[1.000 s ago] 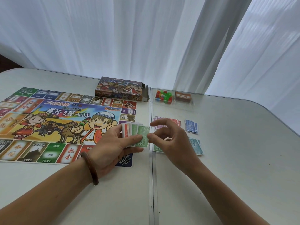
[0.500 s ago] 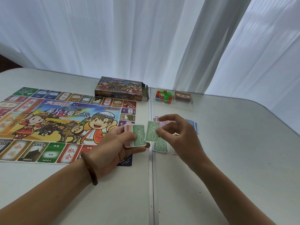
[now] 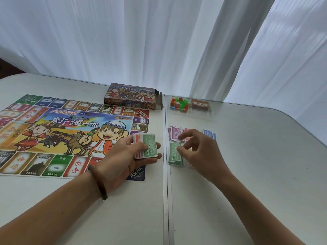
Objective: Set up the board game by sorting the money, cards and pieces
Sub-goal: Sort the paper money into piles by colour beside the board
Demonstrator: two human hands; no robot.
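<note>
My left hand (image 3: 123,156) grips a stack of paper money (image 3: 147,146) with a green 500 note on top, held above the board's right edge. My right hand (image 3: 200,151) hovers over the sorted piles right of the table seam. Its fingers are loosely spread and its thumb tip touches the top note of the green pile (image 3: 174,154). Behind that lie a purple pile (image 3: 174,133), a red pile (image 3: 188,131) partly hidden by my fingers, and a blue pile (image 3: 209,134). The game board (image 3: 62,131) lies flat at the left.
The open game box (image 3: 131,96) stands behind the board. A clear plastic tray (image 3: 208,115) at the back holds coloured pieces (image 3: 178,103) and a brown card deck (image 3: 200,104). White curtains hang behind the white table (image 3: 256,174).
My right hand took a green note off the held stack, carried it right and laid it on the green pile. My left hand kept holding the stack.
</note>
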